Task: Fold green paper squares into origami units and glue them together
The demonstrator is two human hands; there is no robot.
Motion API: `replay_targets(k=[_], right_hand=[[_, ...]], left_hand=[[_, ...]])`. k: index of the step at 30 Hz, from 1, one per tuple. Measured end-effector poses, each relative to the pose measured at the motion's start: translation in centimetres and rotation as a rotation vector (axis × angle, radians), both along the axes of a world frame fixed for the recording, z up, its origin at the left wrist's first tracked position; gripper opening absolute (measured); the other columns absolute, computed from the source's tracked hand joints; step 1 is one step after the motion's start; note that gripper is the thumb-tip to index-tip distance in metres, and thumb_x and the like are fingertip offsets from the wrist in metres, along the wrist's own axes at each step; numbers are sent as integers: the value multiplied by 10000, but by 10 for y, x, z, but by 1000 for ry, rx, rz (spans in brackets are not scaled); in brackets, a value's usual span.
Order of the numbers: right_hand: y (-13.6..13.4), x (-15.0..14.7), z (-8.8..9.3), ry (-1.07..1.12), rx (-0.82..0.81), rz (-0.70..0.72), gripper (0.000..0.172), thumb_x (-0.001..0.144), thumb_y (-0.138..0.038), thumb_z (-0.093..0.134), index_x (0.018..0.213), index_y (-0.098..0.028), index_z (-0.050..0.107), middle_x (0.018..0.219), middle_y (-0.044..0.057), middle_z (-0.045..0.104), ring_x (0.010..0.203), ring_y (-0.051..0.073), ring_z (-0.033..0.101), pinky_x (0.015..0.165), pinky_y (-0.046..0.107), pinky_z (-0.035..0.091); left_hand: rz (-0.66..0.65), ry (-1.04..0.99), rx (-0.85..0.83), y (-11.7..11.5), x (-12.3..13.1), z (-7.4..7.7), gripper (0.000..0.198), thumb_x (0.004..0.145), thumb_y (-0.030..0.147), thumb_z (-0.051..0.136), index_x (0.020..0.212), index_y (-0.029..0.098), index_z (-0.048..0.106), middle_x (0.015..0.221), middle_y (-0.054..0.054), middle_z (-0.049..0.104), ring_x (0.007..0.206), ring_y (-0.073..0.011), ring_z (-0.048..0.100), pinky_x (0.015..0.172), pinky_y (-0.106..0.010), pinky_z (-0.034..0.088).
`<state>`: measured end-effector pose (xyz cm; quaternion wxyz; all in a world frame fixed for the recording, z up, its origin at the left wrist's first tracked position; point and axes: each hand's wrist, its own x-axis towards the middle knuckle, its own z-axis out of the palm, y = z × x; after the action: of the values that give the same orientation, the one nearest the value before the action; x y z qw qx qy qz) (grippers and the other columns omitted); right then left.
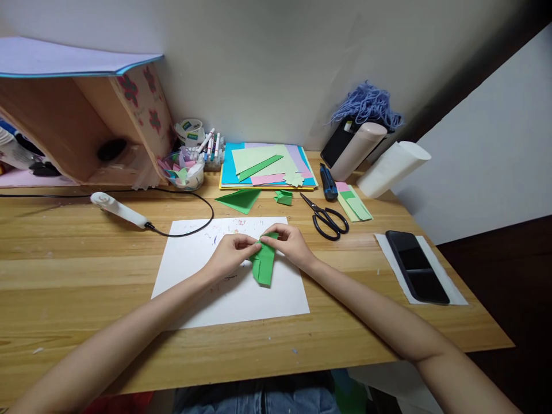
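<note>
A folded piece of green paper [265, 266] is held over a white sheet [194, 305] that carries small coloured marks. My left hand [232, 253] pinches its upper left edge between thumb and fingers. At the top edge, my right hand [288, 242] grips it the same way, and the fingertips of both hands nearly meet. Creases and a small flap show on the paper's lower left. Just beyond the white sheet lie a green paper triangle [240, 200] and a small folded green piece [283, 198].
Black-handled scissors [326, 215], a blue utility knife [328, 183] and paper strips [354, 202] lie right of centre. A phone [416, 267] rests at the right. Behind stands a coloured paper stack [228, 167]. A white corded tool [118, 210] and a cardboard box [142, 121] are at left.
</note>
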<state>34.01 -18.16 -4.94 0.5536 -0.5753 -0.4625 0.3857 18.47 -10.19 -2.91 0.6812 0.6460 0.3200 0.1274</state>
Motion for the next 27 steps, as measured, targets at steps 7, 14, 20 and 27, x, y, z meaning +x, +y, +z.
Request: replay_targets(k=[7,14,20,27], right_hand=[[-9,-4,5,-391,251,1,131,793,-186,566,874,-187,669,835,57,637,797,161,585,673,281,473],[-11,2,-2,-697,414,82,376,815,-83,445,1123,-245,587,1018,69,609,955,177,566,821,351,486],[-10,3,-1,-590,390,127,405,797,-63,403,1114,-231,591,1048,70,597,987,183,552,855,365,466],[-5,4,3,-101,29,139,203,850,-305,483,894,-159,616,802,34,602,668,122,565,590,249,471]], left_hand=[[73,-27,-67,0,0,-1,241,668,364,664,688,123,659,632,-10,590,606,-111,535,580,-223,423],[109,-118,-302,7,-1,-1,239,695,358,655,744,124,641,672,-22,600,627,-106,566,595,-212,431],[59,-107,-220,8,-1,2,302,637,377,715,792,124,659,727,-33,632,633,-115,573,597,-229,437],[122,-82,-156,4,0,-1,309,612,367,733,770,115,653,750,-66,677,666,-155,613,625,-262,456]])
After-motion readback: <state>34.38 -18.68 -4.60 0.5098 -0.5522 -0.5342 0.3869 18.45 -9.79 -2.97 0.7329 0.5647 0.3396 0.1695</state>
